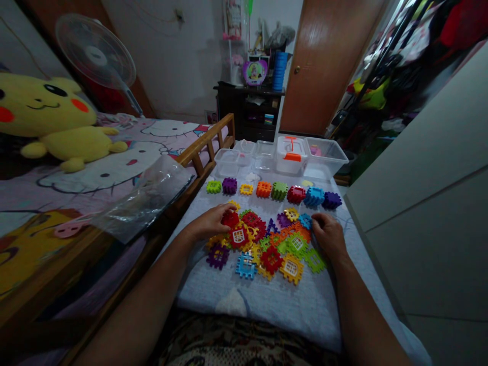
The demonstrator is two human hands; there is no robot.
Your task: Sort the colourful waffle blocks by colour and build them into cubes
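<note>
A loose heap of colourful plastic waffle-shaped interlocking blocks (263, 244) lies on a pale blue quilted mat (244, 300). My left hand (208, 223) is at the heap's left side, its fingers closed on a red block (230, 219). My right hand (328, 235) rests at the right edge, fingertips on the blocks beside a blue block (305, 220). It holds nothing that I can see. Above the heap, a row of several assembled block cubes (279, 191) stands across the mat.
Several clear plastic boxes (324, 156) stand beyond the row, one with an orange handle (292, 155). To the left, a wooden bed rail (206, 145) borders a Hello Kitty bedsheet (114, 173) holding a plush Pikachu (49, 119) and a clear plastic bag (147, 198). A white wardrobe panel (415, 193) stands at right.
</note>
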